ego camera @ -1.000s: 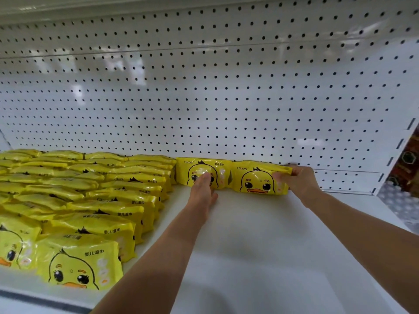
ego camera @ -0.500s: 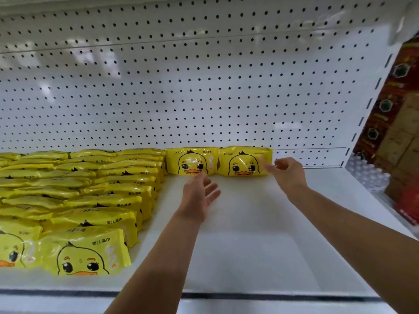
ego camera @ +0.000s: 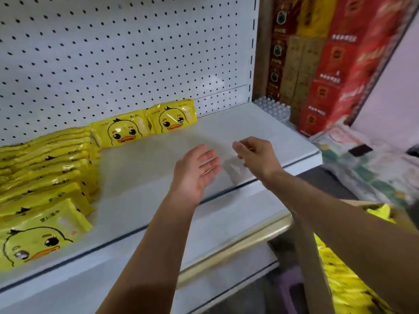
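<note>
since both hands are empty, i'd say this is the gap between placing one pack and fetching the next. left hand (ego camera: 195,171) is flat open, palm showing; right hand (ego camera: 255,155) hangs loosely curled on nothing, both over the shelf (ego camera: 238,128) mid-frame. the last duck pack (ego camera: 173,118) stands against the pegboard (ego camera: 136,53) above centre-left, touching its neighbour (ego camera: 123,133). next move probably means reaching to the blurry yellow stock (ego camera: 353,288) lower right and grabbing another.

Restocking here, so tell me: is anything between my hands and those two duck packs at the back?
Nothing visible. Only bare shelf lies between your left hand, right hand and the left duck pack and right duck pack.
</note>
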A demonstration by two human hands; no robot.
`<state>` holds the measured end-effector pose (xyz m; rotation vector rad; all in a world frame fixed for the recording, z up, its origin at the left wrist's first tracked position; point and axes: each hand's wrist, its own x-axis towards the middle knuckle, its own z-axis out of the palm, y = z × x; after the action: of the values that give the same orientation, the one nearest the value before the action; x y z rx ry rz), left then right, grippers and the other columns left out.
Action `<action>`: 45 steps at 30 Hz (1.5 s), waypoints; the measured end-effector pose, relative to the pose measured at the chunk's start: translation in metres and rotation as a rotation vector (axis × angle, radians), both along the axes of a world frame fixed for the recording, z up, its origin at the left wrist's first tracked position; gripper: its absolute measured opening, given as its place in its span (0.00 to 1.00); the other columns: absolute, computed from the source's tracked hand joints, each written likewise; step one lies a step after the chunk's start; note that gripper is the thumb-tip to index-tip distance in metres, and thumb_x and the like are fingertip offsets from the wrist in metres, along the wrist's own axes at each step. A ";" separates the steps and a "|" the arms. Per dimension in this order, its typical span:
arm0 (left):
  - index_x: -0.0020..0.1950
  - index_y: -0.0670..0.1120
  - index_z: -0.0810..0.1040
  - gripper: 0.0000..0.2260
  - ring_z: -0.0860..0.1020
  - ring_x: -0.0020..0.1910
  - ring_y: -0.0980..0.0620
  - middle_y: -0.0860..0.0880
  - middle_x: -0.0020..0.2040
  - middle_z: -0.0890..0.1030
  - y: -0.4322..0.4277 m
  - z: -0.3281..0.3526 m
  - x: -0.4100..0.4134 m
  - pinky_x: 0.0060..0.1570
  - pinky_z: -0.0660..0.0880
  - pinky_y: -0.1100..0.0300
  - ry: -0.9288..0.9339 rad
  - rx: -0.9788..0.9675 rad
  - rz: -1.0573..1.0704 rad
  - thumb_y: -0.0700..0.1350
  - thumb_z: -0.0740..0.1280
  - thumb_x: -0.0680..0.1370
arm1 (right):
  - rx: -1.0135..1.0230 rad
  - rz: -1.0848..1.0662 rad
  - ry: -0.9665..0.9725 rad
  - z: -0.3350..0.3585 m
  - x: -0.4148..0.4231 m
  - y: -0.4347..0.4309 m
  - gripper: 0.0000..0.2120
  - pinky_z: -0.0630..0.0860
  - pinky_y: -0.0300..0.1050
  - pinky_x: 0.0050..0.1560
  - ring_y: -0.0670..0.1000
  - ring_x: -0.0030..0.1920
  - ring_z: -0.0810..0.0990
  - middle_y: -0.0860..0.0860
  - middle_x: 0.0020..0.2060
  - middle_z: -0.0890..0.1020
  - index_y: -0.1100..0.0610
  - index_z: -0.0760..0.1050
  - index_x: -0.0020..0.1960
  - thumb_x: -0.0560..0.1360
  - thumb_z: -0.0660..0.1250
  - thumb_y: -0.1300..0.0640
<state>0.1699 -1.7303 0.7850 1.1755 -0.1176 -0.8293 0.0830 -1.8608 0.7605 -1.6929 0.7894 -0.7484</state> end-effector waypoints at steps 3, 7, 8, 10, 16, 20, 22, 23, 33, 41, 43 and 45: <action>0.51 0.43 0.78 0.06 0.82 0.44 0.47 0.45 0.46 0.83 -0.014 -0.008 -0.044 0.45 0.80 0.54 0.047 -0.016 -0.124 0.44 0.63 0.81 | -0.062 -0.088 0.037 -0.012 -0.056 -0.009 0.10 0.72 0.42 0.37 0.46 0.33 0.75 0.49 0.31 0.78 0.61 0.80 0.43 0.77 0.68 0.55; 0.54 0.42 0.80 0.07 0.83 0.40 0.48 0.44 0.44 0.84 -0.032 -0.031 -0.101 0.43 0.81 0.54 0.076 0.021 -0.291 0.44 0.66 0.80 | -0.098 -0.234 0.038 -0.027 -0.126 -0.023 0.12 0.68 0.39 0.32 0.42 0.28 0.70 0.52 0.28 0.76 0.60 0.77 0.36 0.77 0.67 0.59; 0.56 0.41 0.80 0.08 0.83 0.39 0.48 0.44 0.44 0.84 -0.037 -0.038 -0.114 0.42 0.82 0.54 0.079 0.040 -0.327 0.43 0.66 0.79 | -0.088 -0.263 0.034 -0.032 -0.142 -0.026 0.13 0.69 0.38 0.32 0.43 0.28 0.70 0.55 0.29 0.76 0.62 0.77 0.36 0.77 0.66 0.59; 0.57 0.41 0.79 0.09 0.82 0.39 0.47 0.44 0.43 0.84 -0.048 -0.053 -0.139 0.43 0.83 0.54 0.091 0.086 -0.400 0.42 0.67 0.79 | -0.022 -0.305 0.031 -0.042 -0.173 -0.033 0.12 0.69 0.34 0.29 0.42 0.27 0.72 0.55 0.30 0.77 0.64 0.77 0.38 0.78 0.65 0.61; 0.50 0.43 0.79 0.05 0.81 0.39 0.47 0.43 0.43 0.82 -0.088 -0.102 -0.198 0.47 0.80 0.52 0.048 0.208 -0.557 0.42 0.64 0.80 | 0.143 -0.391 0.155 -0.098 -0.264 -0.060 0.08 0.70 0.37 0.26 0.43 0.26 0.76 0.54 0.34 0.81 0.60 0.79 0.42 0.79 0.65 0.59; 0.59 0.40 0.77 0.09 0.82 0.37 0.48 0.43 0.44 0.83 -0.123 -0.150 -0.241 0.44 0.81 0.54 0.077 0.326 -0.584 0.42 0.65 0.80 | 0.259 -0.392 0.228 -0.139 -0.323 -0.084 0.06 0.70 0.35 0.25 0.42 0.25 0.75 0.55 0.34 0.80 0.61 0.79 0.43 0.78 0.66 0.61; 0.58 0.41 0.77 0.08 0.82 0.39 0.48 0.43 0.46 0.83 -0.141 -0.177 -0.262 0.43 0.81 0.55 0.095 0.384 -0.597 0.43 0.65 0.81 | 0.301 -0.346 0.325 -0.164 -0.350 -0.100 0.06 0.70 0.32 0.25 0.45 0.28 0.76 0.54 0.35 0.81 0.61 0.79 0.45 0.78 0.66 0.61; 0.56 0.42 0.77 0.07 0.82 0.41 0.47 0.43 0.47 0.83 -0.150 -0.193 -0.272 0.45 0.80 0.54 0.101 0.414 -0.608 0.43 0.65 0.81 | 0.327 -0.314 0.379 -0.179 -0.363 -0.107 0.06 0.70 0.32 0.26 0.46 0.30 0.76 0.53 0.35 0.81 0.61 0.79 0.45 0.78 0.66 0.60; 0.66 0.43 0.76 0.14 0.79 0.59 0.44 0.43 0.65 0.78 -0.193 -0.354 -0.327 0.58 0.76 0.54 -0.333 0.862 -0.756 0.42 0.62 0.81 | 0.287 -0.080 0.940 -0.321 -0.438 -0.143 0.09 0.75 0.44 0.48 0.53 0.53 0.78 0.50 0.52 0.79 0.56 0.80 0.54 0.78 0.62 0.62; 0.72 0.44 0.67 0.19 0.69 0.67 0.44 0.42 0.71 0.65 -0.199 -0.432 -0.339 0.64 0.70 0.52 -1.035 1.095 -1.082 0.44 0.62 0.81 | -0.136 0.226 1.260 -0.381 -0.436 -0.167 0.37 0.70 0.53 0.65 0.56 0.72 0.59 0.52 0.72 0.60 0.51 0.57 0.75 0.71 0.65 0.70; 0.70 0.45 0.68 0.19 0.68 0.67 0.44 0.43 0.68 0.67 -0.201 -0.434 -0.340 0.64 0.70 0.50 -1.201 1.141 -1.087 0.42 0.64 0.80 | -0.129 0.191 1.240 -0.390 -0.435 -0.170 0.38 0.70 0.53 0.65 0.57 0.73 0.60 0.54 0.72 0.60 0.53 0.55 0.76 0.71 0.65 0.71; 0.69 0.45 0.68 0.19 0.68 0.65 0.44 0.43 0.67 0.68 -0.204 -0.436 -0.339 0.60 0.73 0.53 -1.332 1.165 -1.075 0.40 0.65 0.78 | -0.152 0.168 1.232 -0.398 -0.434 -0.174 0.32 0.73 0.51 0.62 0.57 0.69 0.65 0.55 0.69 0.65 0.54 0.59 0.73 0.73 0.66 0.69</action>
<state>-0.1692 -1.9339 0.3492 2.7219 -1.6505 -0.8498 -0.3510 -2.0344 0.3628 -2.2749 1.3813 0.4811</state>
